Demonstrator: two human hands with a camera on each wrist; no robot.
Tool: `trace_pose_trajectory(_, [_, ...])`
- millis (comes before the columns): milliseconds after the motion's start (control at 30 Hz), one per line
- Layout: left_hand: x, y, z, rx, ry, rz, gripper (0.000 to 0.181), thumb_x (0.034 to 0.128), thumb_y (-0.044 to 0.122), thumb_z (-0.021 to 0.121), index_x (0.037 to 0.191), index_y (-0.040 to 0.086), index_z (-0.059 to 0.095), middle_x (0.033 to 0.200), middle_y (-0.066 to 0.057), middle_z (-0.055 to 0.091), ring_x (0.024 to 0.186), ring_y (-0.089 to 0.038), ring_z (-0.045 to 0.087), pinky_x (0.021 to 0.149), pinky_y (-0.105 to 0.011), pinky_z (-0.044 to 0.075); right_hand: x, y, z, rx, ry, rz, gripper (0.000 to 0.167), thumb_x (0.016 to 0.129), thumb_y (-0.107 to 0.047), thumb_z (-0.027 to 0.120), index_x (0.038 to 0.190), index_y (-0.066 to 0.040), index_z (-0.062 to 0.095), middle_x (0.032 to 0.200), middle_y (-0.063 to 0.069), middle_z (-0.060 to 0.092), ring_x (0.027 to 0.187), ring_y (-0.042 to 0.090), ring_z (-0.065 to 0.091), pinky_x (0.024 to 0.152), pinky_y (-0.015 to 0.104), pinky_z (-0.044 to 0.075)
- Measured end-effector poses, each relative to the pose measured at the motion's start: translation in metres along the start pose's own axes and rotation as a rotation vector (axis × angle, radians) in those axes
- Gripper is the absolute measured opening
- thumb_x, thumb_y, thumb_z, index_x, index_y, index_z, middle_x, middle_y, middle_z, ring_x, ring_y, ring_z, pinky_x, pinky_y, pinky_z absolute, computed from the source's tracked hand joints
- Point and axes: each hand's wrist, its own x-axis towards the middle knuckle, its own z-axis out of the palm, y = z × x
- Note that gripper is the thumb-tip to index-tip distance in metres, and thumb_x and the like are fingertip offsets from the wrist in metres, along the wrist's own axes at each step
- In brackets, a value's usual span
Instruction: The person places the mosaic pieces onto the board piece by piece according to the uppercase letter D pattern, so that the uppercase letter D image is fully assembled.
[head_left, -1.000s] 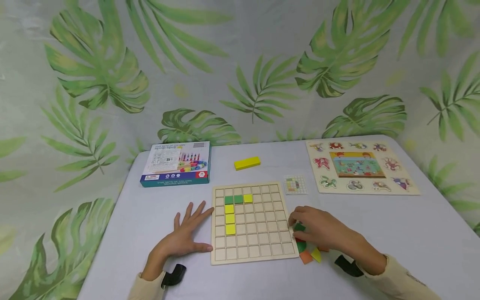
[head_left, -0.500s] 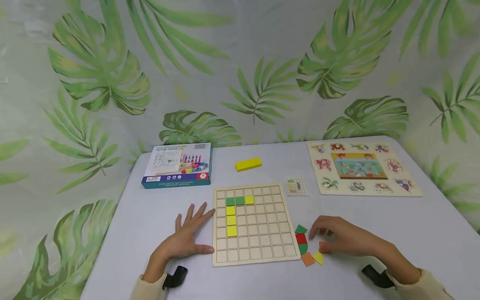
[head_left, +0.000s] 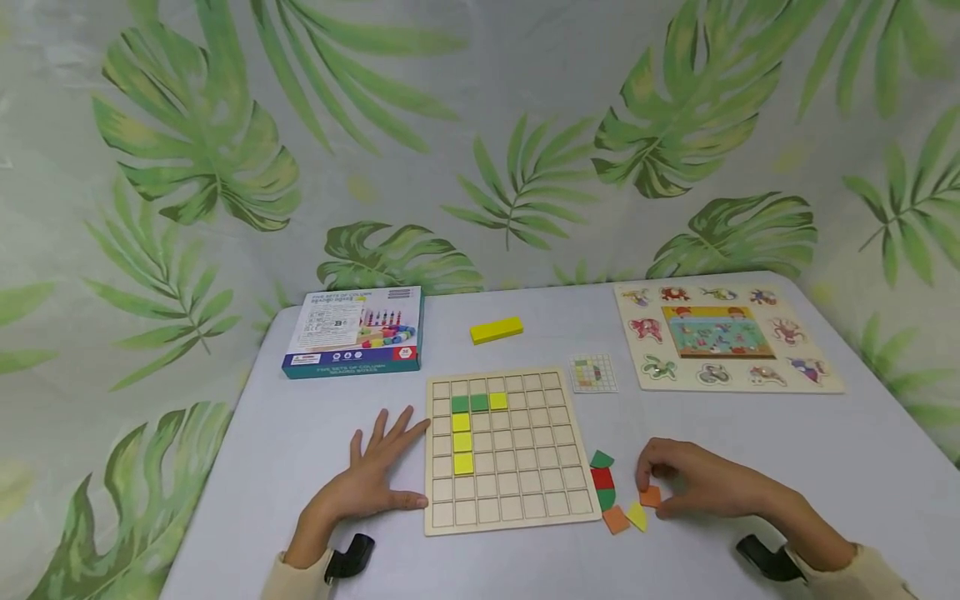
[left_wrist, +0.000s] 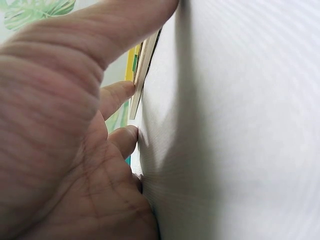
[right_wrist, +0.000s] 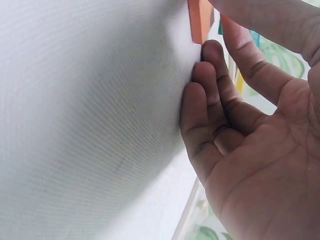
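A wooden grid board lies flat, with green tiles and several yellow tiles in its upper left cells. My left hand rests by its left edge, fingers spread, thumb and a fingertip touching the rim. To the right of the board, my right hand pinches an orange square tile between thumb and index finger; the tile is still at table level. The right wrist view shows that orange tile at the fingertips, the other fingers bent against the cloth.
Loose pieces lie by the board's right edge: a red tile, green rounded pieces, another orange tile and a yellow piece. Farther back are a pattern card, yellow block, boxed toy and animal puzzle.
My right hand has moved right, away from the green and red pieces by the board, and its thumb and index finger have closed around the orange tile. My left hand stays in place.
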Motion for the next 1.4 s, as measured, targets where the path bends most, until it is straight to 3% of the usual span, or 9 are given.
trace_pose_trajectory(300, [0.000,-0.001,0.002,0.009,0.001,-0.003,0.108,0.0702,0.048,0.087,0.159,0.027,0.030,0.170,-0.006,0.006,0.153,-0.042,-0.015,0.112,-0.069,-0.021,-0.002,0.005,0.004,-0.061,-0.012,-0.043,0.024,0.082,-0.026,0.081,0.098,-0.028,0.063,0.105,-0.009,0.054,0.100,0.007,0.049,0.089,0.022,0.046])
trace_pose_trajectory(567, [0.001,-0.002,0.001,-0.007,0.007,0.009,0.108,0.0696,0.047,0.088,0.159,0.026,0.031,0.170,-0.009,0.007,0.153,-0.043,-0.015,0.112,-0.069,-0.022,0.000,0.006,0.004,-0.075,0.004,-0.083,0.020,0.083,-0.025,0.080,0.094,-0.027,0.063,0.098,-0.014,0.058,0.094,0.005,0.051,0.085,0.023,0.047])
trace_pose_trajectory(967, [-0.001,0.001,-0.001,-0.026,0.005,0.021,0.108,0.0703,0.045,0.088,0.159,0.022,0.031,0.170,-0.011,0.006,0.153,-0.044,-0.016,0.111,-0.069,-0.022,0.005,0.002,0.006,-0.024,0.025,0.009,0.022,0.084,-0.022,0.080,0.096,-0.022,0.062,0.092,-0.012,0.061,0.082,0.006,0.054,0.071,0.022,0.048])
trace_pose_trajectory(1400, [0.000,-0.002,0.000,-0.010,0.004,0.016,0.108,0.0705,0.048,0.087,0.159,0.025,0.030,0.170,-0.009,0.007,0.153,-0.043,-0.015,0.112,-0.069,-0.020,0.015,-0.015,0.000,-0.130,0.104,-0.036,0.016,0.088,-0.024,0.077,0.097,-0.026,0.064,0.092,-0.016,0.062,0.080,0.004,0.055,0.070,0.022,0.048])
